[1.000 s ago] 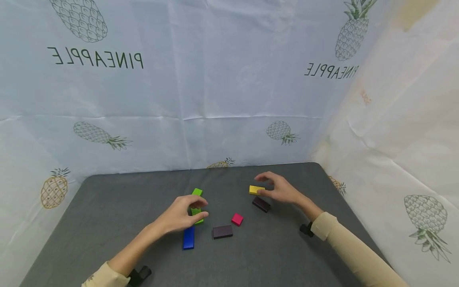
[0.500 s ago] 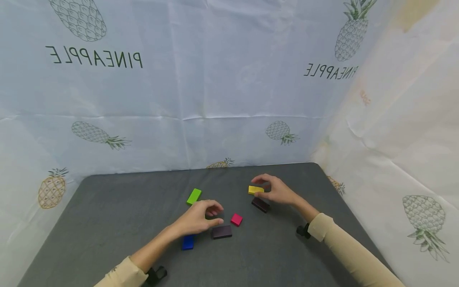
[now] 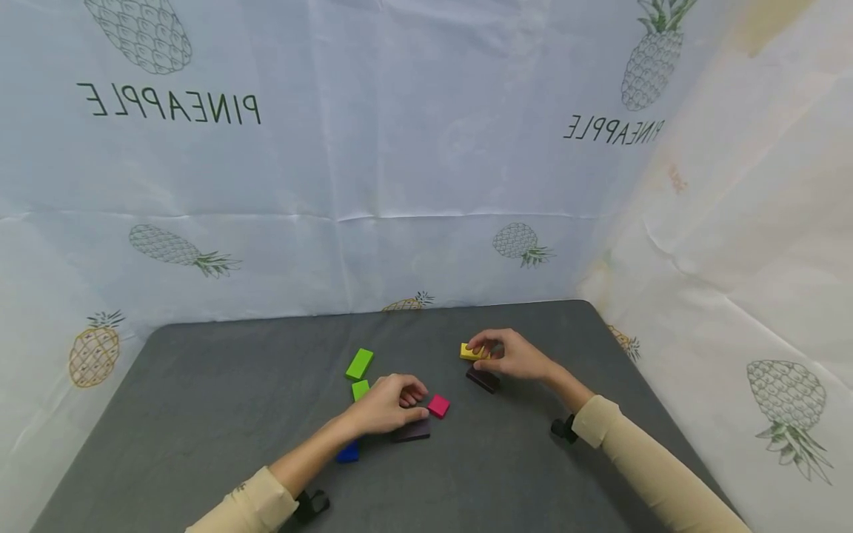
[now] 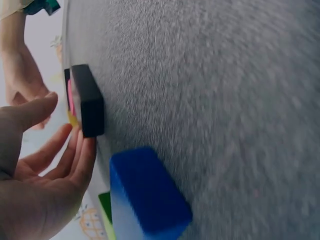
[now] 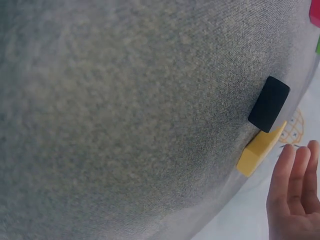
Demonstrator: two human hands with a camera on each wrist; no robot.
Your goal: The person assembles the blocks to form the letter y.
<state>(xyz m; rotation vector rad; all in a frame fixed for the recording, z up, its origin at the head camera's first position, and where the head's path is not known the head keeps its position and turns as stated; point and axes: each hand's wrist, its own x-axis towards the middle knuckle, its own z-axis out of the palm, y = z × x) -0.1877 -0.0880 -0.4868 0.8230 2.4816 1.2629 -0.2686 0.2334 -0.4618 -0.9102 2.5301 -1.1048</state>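
Observation:
My left hand (image 3: 381, 406) hovers with thumb and fingers apart, between a red block (image 3: 439, 406) and a dark block (image 3: 415, 434), which it partly covers in the head view. Its wrist view shows a gap between the thumb and the bent fingers, with the dark block (image 4: 91, 102) just beyond. Farther right, my right hand (image 3: 518, 357) has its fingers over a yellow block (image 3: 466, 352), hiding part of it. In the right wrist view the fingers look nearly straight, beside the yellow block (image 5: 259, 150). A second dark block (image 3: 483, 380) lies just below that hand.
Two green blocks, one farther back (image 3: 360, 363) and one nearer (image 3: 360, 389), lie left of the left hand. A blue block (image 3: 348, 452) is partly under the left forearm. The grey table (image 3: 506, 474) ends at a pineapple-printed curtain (image 3: 426, 163).
My left hand has moved right, from over the nearer green block to the dark and red blocks. The right hand stays by the yellow block, its fingers lowering over it.

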